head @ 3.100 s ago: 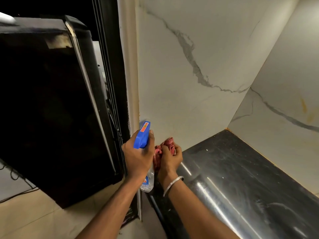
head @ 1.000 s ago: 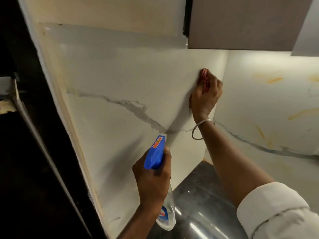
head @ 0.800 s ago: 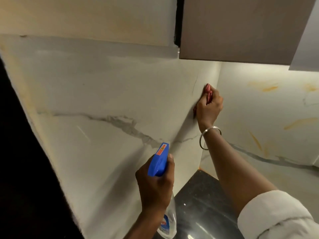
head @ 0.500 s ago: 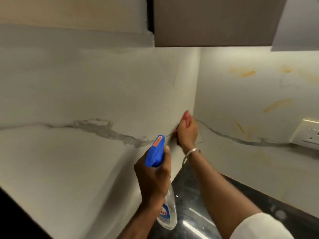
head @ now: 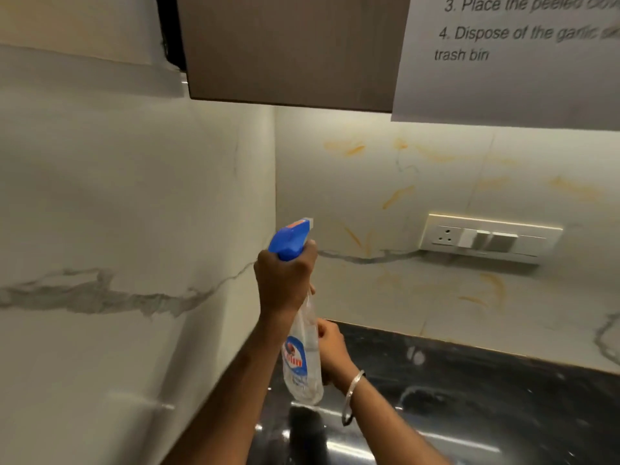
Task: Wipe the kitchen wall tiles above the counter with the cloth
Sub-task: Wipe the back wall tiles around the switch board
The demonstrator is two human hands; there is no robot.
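Right hand (head: 330, 350) half behind spray bottle (head: 302, 360); cloth unseen; taped sheet (head: 510, 58) cut off, blurred.

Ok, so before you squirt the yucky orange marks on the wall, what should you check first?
1. Spray bottle gripped firmly by the left hand: ok.
2. Nozzle aimed toward the back wall tiles with the orange streaks: ok.
3. Cloth ready in the right hand: cannot tell, the bottle hides the fingers and no cloth shows.
4. Socket and switch panel safely away from the spray: not ok, it sits right among the streaks.
5. Liquid left in the bottle: cannot tell, it is clear and blurred.
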